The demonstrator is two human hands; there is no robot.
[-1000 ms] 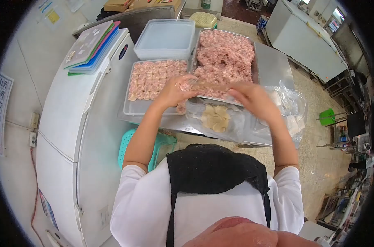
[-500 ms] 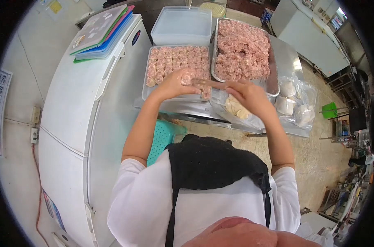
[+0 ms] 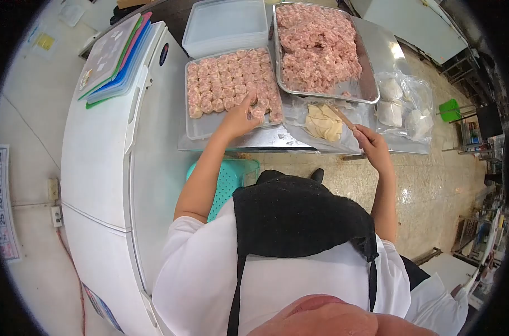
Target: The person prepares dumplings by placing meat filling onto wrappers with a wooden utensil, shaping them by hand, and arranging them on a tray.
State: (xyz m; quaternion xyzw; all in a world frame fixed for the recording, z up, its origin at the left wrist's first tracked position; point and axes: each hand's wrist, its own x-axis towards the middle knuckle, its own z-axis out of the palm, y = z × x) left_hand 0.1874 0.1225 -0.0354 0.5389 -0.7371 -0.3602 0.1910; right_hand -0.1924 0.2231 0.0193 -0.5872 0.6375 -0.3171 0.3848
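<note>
My left hand (image 3: 240, 119) is over the near right part of a clear plastic tray (image 3: 198, 132), its fingers closed round a meat dumpling (image 3: 257, 113). Rows of similar dumplings (image 3: 216, 84) stand in that tray. My right hand (image 3: 372, 147) grips the end of a flat wooden spatula (image 3: 343, 119). The spatula's tip lies over a stack of pale yellow wrappers (image 3: 321, 124) on plastic film. Behind the wrappers, a metal tray (image 3: 372, 87) holds a large heap of minced meat (image 3: 318, 47).
Stacked clear containers (image 3: 225, 28) stand behind the dumpling tray. Bagged white packs (image 3: 391, 112) lie at the table's right. A white freezer (image 3: 97, 162) with coloured lids (image 3: 115, 61) on it is at left; a turquoise stool (image 3: 223, 182) stands below the table.
My left hand has lowered the dumpling into the tray. My right hand has moved away from it, taking the spatula right and down to the wrappers. The camera view has shifted.
</note>
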